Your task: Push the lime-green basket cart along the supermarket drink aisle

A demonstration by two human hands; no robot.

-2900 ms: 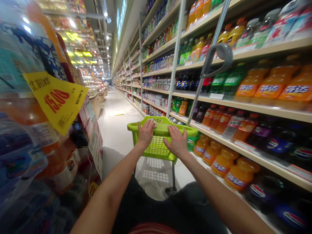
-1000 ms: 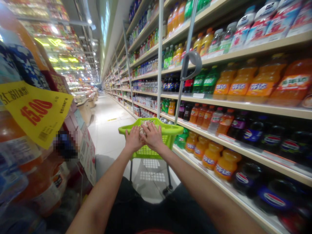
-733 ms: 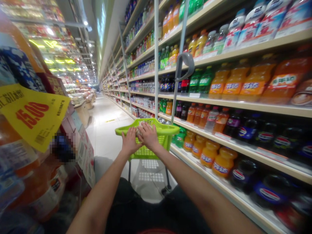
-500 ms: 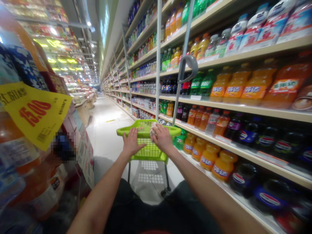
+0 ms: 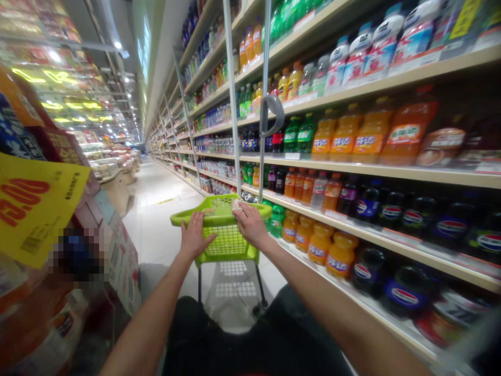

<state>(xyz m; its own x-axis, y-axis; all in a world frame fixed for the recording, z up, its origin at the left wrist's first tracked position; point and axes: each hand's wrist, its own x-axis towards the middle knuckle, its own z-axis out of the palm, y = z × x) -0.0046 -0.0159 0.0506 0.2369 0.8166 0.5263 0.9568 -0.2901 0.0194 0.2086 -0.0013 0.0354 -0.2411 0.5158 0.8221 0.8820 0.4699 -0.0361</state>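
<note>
A green shopping cart (image 5: 225,244) stands directly in front of me, its basket made of plastic mesh on dark legs. My left hand (image 5: 192,235) lies on the left part of the cart's handlebar (image 5: 178,219), fingers stretched over it and thumb held apart. On the right part of the bar is my right hand (image 5: 251,223), closed with its fingers bent over a crumpled whitish tissue (image 5: 236,205). Only a little of the tissue shows past the fingers. The tissue seems to touch the bar.
Shelves of drinks line the right side, with orange soda bottles (image 5: 342,138) and dark cola bottles (image 5: 405,297). A grey door handle (image 5: 273,116) juts out by a metal post. At left stand stacked goods with a yellow price sign (image 5: 37,203). The tiled aisle (image 5: 152,196) runs ahead.
The shelves, cart and hands sit further left in view, and the price sign is partly cut off. My right hand has shifted slightly on the bar, covering more of the tissue.
</note>
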